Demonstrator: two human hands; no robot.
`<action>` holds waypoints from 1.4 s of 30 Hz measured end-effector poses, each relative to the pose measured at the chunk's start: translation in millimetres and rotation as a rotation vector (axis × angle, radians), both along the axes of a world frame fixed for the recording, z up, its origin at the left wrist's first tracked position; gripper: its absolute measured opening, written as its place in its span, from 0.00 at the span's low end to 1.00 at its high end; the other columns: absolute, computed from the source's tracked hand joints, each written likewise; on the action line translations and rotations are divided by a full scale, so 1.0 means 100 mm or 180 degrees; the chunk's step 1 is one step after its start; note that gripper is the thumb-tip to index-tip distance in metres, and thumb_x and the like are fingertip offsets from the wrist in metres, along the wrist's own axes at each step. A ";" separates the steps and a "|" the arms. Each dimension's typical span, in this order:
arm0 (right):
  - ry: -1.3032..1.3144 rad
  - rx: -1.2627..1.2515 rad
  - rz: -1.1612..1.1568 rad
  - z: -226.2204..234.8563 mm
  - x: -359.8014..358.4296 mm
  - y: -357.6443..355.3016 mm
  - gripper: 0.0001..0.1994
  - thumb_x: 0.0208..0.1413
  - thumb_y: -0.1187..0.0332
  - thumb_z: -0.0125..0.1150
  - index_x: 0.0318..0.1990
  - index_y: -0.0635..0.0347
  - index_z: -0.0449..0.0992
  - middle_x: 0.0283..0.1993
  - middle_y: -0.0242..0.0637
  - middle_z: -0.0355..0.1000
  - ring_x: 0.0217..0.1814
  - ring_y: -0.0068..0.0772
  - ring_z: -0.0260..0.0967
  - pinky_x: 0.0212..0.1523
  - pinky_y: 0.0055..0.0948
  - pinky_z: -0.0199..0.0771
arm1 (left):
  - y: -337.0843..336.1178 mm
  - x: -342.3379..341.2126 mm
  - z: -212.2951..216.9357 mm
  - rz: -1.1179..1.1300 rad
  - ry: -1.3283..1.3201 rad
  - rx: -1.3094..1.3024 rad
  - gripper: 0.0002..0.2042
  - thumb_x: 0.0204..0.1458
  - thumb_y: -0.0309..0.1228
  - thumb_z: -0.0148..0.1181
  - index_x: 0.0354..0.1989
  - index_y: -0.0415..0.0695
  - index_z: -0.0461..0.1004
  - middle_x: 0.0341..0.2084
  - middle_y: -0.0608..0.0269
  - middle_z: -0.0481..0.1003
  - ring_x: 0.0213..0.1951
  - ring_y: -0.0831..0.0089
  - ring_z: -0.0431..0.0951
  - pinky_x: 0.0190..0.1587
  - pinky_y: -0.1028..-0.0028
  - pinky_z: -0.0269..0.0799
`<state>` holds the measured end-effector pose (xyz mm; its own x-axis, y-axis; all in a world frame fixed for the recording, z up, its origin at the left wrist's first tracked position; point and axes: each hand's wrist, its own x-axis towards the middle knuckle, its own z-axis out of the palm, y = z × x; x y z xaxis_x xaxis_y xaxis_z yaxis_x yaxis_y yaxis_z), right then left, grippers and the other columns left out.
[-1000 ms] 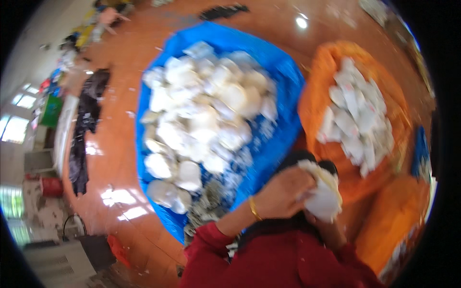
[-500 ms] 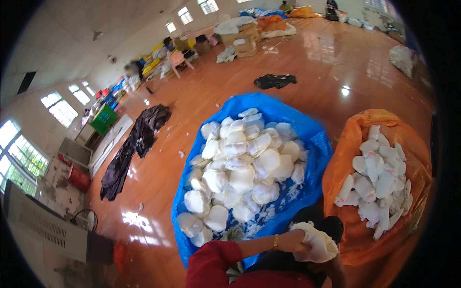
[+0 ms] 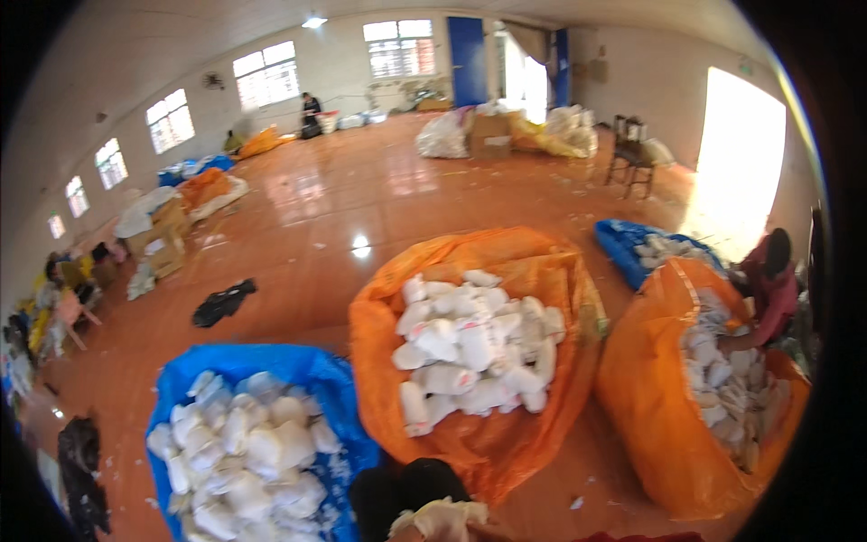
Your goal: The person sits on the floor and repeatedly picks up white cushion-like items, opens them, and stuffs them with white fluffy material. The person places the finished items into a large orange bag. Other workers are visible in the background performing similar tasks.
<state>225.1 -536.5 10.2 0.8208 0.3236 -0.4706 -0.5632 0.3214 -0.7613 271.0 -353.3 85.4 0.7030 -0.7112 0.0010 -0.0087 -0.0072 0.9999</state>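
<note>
A white stuffed cloth piece [image 3: 438, 520], soft and rounded with a ragged upper edge, shows at the bottom edge of the picture. My left hand [image 3: 408, 535] and my right hand [image 3: 480, 525] close on it from either side; most of both is cut off by the frame. Just beyond it are my dark-clothed knees [image 3: 411, 488]. A blue sack [image 3: 357, 411] lies spread at the left, holding a heap of white rounded stuffed pieces [image 3: 244, 452]. Straight ahead, an orange sack [image 3: 384, 316] holds longer white stuffed pieces [image 3: 474, 343], some with pink marks.
Another orange sack [image 3: 646, 388] of white pieces stands at the right, where a person in red [image 3: 775, 294] reaches in. A smaller blue sack [image 3: 619, 242] lies behind it. Black plastic [image 3: 223, 303] is on the floor. Farther back are a chair [image 3: 629, 158] and cardboard boxes [image 3: 490, 134].
My view has swung right and up, bringing the right-hand sacks, the person in red and the bright doorway into sight. My hands and the white piece now sit lower, mostly cut off.
</note>
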 end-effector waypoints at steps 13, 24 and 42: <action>0.0316 -0.0172 -0.0299 -0.18 -0.11 0.08 0.22 0.63 0.54 0.44 0.58 0.60 0.63 0.53 0.35 0.67 0.53 0.29 0.65 0.54 0.25 0.65 | 0.16 -0.35 -1.00 -0.0327 -0.0814 0.1123 0.29 0.39 0.38 0.67 0.53 0.42 0.67 0.48 0.53 0.69 0.48 0.61 0.69 0.55 0.69 0.61; 0.0807 -0.0333 -0.0318 0.32 0.05 0.07 0.21 0.63 0.53 0.45 0.53 0.60 0.69 0.48 0.33 0.71 0.48 0.26 0.68 0.50 0.23 0.67 | 0.24 -0.43 -1.13 -0.0613 -0.0940 0.1213 0.24 0.41 0.38 0.64 0.49 0.43 0.69 0.44 0.52 0.71 0.44 0.59 0.70 0.51 0.67 0.64; 0.1377 0.0184 0.0328 -0.27 0.22 -0.31 0.26 0.57 0.49 0.54 0.55 0.61 0.68 0.50 0.36 0.70 0.51 0.27 0.66 0.52 0.26 0.65 | 0.14 -0.34 -1.02 -0.0714 -0.0974 0.1365 0.28 0.47 0.42 0.60 0.54 0.42 0.64 0.49 0.51 0.69 0.50 0.57 0.69 0.55 0.67 0.61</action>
<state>247.5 -567.7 -16.7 0.5146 0.4293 -0.7422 -0.8571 0.2822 -0.4310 236.5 -338.9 -16.3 0.5478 -0.8246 -0.1410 -0.3454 -0.3764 0.8597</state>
